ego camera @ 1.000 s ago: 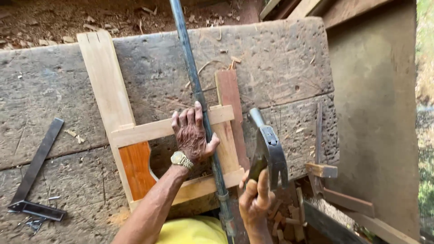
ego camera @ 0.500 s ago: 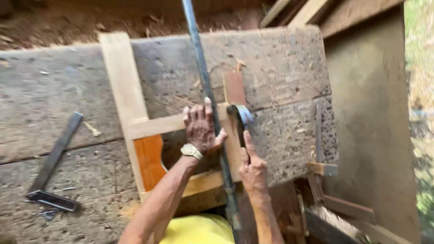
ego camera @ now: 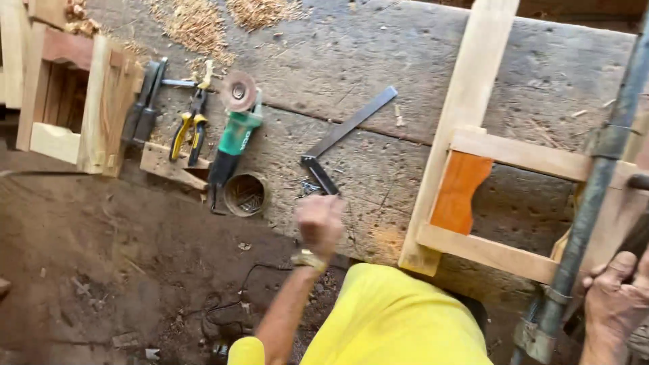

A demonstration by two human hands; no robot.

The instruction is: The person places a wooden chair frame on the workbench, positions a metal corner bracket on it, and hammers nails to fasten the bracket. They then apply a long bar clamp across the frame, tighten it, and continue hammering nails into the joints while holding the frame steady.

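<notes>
My left hand (ego camera: 319,223) is blurred, stretched out over the front edge of the worn plank bench (ego camera: 351,54), close to a metal try square (ego camera: 348,128) and a small round can of nails (ego camera: 245,195). Whether it holds anything is unclear. A pale wooden frame (ego camera: 466,128) with an orange curved piece (ego camera: 461,192) lies on the bench at the right, under a long metal bar clamp (ego camera: 595,196). My right hand (ego camera: 616,304) is at the lower right beside the clamp, gripping a dark hammer handle (ego camera: 635,245) that is mostly cut off by the frame edge.
A green angle grinder (ego camera: 233,132), yellow-handled pliers (ego camera: 189,128), dark tools (ego camera: 142,101) and a wood offcut (ego camera: 169,165) lie at the left. Another wooden assembly (ego camera: 88,108) stands at the far left. Sawdust (ego camera: 196,23) is at the back; dirt ground with a cable (ego camera: 230,301) lies below.
The view has swung left. My left hand has come off the frame and moved left toward the square and the can. My right hand has dropped low beside the clamp.
</notes>
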